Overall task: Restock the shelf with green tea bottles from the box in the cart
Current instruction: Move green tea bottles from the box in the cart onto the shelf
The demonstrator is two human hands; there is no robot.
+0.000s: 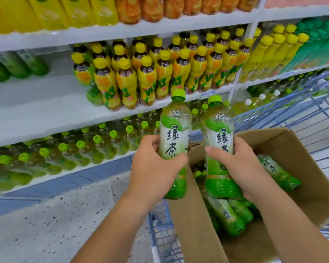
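Yellow-capped bottles (146, 76) crowd the shelf (46, 103) ahead. Our left hand (152, 168) grips one green tea bottle (174, 130), our right hand (241, 166) a second bottle (218, 133), both upright, caps up, by the box (292, 168).

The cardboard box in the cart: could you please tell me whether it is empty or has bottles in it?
Not empty: the cardboard box is open, and several green tea bottles lie on their sides inside it.
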